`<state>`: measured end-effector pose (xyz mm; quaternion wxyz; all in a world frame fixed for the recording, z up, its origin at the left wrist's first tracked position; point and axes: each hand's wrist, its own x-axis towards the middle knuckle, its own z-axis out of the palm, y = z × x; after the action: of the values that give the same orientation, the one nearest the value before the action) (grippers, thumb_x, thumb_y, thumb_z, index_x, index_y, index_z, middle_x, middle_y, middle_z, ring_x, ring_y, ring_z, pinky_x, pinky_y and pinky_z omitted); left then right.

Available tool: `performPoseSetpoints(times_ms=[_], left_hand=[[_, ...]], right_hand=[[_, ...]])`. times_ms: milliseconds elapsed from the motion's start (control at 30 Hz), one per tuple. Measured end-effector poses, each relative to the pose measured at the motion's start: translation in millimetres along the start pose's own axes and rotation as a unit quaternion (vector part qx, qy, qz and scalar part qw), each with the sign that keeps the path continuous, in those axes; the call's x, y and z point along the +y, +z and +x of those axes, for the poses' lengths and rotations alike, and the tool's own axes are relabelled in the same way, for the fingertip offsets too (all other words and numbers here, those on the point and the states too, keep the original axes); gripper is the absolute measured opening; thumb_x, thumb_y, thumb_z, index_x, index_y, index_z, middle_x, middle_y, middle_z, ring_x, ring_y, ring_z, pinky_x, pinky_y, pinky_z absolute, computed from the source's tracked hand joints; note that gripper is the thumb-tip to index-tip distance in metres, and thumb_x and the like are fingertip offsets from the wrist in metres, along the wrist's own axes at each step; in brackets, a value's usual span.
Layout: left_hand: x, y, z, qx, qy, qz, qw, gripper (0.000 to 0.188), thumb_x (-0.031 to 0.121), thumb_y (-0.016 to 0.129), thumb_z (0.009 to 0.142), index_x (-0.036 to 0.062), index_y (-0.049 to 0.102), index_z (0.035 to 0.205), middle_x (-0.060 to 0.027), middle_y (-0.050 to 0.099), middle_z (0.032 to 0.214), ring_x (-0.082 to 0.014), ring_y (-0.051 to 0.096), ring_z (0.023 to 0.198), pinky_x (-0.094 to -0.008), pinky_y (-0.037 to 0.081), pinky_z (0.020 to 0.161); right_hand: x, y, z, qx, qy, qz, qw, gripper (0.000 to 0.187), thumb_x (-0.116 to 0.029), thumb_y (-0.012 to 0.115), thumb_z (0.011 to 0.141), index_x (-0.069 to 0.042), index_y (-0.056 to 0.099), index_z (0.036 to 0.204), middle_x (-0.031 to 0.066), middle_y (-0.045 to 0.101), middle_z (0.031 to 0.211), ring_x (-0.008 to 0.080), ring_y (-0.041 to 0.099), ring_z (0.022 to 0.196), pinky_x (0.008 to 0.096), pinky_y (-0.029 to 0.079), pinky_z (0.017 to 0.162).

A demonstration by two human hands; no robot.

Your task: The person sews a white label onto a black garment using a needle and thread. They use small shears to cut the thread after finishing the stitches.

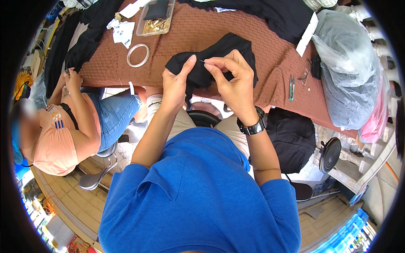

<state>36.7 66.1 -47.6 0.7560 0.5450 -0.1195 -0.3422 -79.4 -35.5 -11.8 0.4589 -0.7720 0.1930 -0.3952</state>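
Observation:
My left hand (174, 86) grips a black piece of cloth (230, 45), its thumb pressed on top near the cloth's left end. The cloth bunches up between my hands, above the near edge of the table. My right hand (237, 80) is closed in a pinch, thumb against forefinger, on a thin shiny needle (202, 61). The needle points left toward my left thumb, with a small gap between them. Any thread on it is too fine to make out. Part of the cloth lies hidden behind my right fingers.
A brown textured cloth covers the table (270, 63). On it are a clear box (157, 26) of gold-coloured pins, a white ring (138, 55) and green thread snips (291, 87). Stuffed plastic bags (348, 71) stand at right. A co-worker (71, 126) sits at left, handling black fabric.

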Motion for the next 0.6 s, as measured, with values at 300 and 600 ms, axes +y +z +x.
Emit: performPoseSetpoints(times_ms=[300,600], left_hand=[[16,4,-10,-0.027,-0.016,-0.050,0.998,0.025,0.023,0.063,0.100,-0.0012,0.068,0.106,-0.0077,0.071,0.096,-0.0126,0.069,0.083,-0.0270,0.057,0.071],[18,4,-13,-0.038,-0.007,-0.061,0.997,0.022,0.020,0.061,0.101,-0.0006,0.069,0.106,-0.0063,0.071,0.098,-0.0118,0.068,0.085,-0.0265,0.055,0.074]], right_hand=[[1,9,2,0.017,-0.084,-0.047,0.995,0.018,0.006,0.073,0.079,-0.001,0.074,0.095,0.0084,0.050,0.074,0.0195,0.052,0.063,0.0324,0.043,0.056],[0,14,3,0.017,-0.102,-0.066,0.992,0.017,0.007,0.072,0.079,0.000,0.073,0.095,0.0088,0.048,0.073,0.0220,0.051,0.066,0.0345,0.044,0.060]])
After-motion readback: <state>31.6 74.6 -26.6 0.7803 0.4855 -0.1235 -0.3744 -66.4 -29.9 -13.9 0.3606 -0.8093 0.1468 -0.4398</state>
